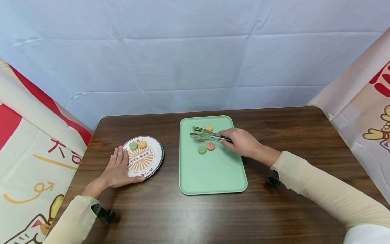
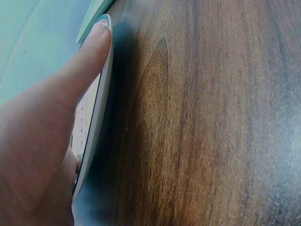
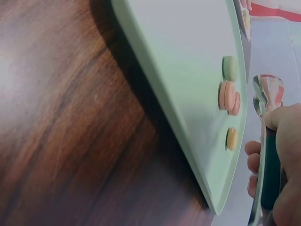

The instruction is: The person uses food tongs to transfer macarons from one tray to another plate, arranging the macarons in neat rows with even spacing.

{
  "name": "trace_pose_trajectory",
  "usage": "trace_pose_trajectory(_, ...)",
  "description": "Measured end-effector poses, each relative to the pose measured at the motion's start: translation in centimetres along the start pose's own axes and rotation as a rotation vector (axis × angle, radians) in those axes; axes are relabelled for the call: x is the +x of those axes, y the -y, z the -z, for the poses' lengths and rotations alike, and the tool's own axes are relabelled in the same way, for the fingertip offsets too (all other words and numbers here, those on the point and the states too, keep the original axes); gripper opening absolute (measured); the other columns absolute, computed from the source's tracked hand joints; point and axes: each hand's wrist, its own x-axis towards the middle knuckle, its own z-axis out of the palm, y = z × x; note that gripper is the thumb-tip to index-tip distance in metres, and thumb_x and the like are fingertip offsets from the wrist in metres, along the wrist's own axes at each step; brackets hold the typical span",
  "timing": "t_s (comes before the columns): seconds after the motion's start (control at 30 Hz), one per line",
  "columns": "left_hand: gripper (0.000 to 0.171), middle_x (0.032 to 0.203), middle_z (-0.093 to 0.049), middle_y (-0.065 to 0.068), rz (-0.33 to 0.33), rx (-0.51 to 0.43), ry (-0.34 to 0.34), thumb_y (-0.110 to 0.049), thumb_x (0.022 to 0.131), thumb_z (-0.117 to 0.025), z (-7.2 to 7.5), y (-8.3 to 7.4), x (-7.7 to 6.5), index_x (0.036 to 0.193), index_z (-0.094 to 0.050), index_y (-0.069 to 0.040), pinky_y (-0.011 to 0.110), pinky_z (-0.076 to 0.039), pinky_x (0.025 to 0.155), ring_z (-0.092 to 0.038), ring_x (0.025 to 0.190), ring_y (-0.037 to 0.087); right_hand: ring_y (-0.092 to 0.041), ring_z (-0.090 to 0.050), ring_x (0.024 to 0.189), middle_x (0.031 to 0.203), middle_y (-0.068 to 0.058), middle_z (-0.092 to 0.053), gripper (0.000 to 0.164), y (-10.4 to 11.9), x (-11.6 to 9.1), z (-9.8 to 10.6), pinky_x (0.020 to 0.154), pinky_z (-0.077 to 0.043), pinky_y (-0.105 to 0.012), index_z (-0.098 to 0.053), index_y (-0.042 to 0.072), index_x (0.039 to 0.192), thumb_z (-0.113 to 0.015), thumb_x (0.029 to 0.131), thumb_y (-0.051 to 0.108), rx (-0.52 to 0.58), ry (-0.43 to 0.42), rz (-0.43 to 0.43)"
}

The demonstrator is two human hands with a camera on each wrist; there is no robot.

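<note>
Left hand and right hand of a person at work over a brown wood-grain table. The left hand lies spread, fingers extended, across the left side of a round printed plate; its thumb rests on the near rim, as the left wrist view confirms. Near the far rim of this plate sit a green macaron and a yellow macaron, side by side. To the right, apart from the plate, lies a pale green rectangular tray. The right hand grips a pair of metal tongs by its dark handle; the tongs extend leftward above the tray, their tips parted. On the tray, a second green macaron lies just beside a pink macaron. A second yellow macaron lies beyond the tongs. The right wrist view also shows another pink macaron, partly hidden behind the first. A pale cloth hangs behind the table.
</note>
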Motion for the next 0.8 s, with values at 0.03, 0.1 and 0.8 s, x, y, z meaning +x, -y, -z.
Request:
trace_pose_trajectory(0.03,0.147,0.162,0.019,0.034,0.000,0.000,0.001,-0.082,0.073,-0.068,0.0,0.0,0.0,0.155,0.003,0.016,0.066,0.003,0.119,0.017,0.149,0.051,-0.034,-0.067,0.113,0.123,-0.019,-0.070,0.040,0.1,0.1,0.0,0.092,-0.054,-0.051,-0.066,0.002,0.134,-0.067,0.100,0.024,-0.002,0.000,0.000)
trace_pose_trajectory(0.1,0.147,0.162,0.019,0.034,0.000,-0.002,0.002,-0.082,0.073,-0.068,0.0,0.0,0.0,0.154,0.004,0.017,0.066,0.003,0.118,0.017,0.149,0.051,-0.034,-0.067,0.112,0.122,-0.019,-0.070,0.040,0.3,0.2,0.0,0.092,-0.054,-0.051,-0.066,0.002,0.134,-0.067,0.100,0.024,-0.002,0.000,0.003)
trace_pose_trajectory(0.8,0.146,0.162,0.019,0.034,-0.001,0.002,-0.003,-0.082,0.073,-0.068,-0.3,0.2,0.1,0.155,0.004,0.016,0.066,0.003,0.118,0.017,0.149,0.051,-0.032,-0.065,0.117,0.125,-0.017,-0.070,0.039,2.0,1.4,-0.6,0.093,-0.054,-0.049,-0.066,0.002,0.134,-0.067,0.101,0.023,0.033,0.020,0.027)
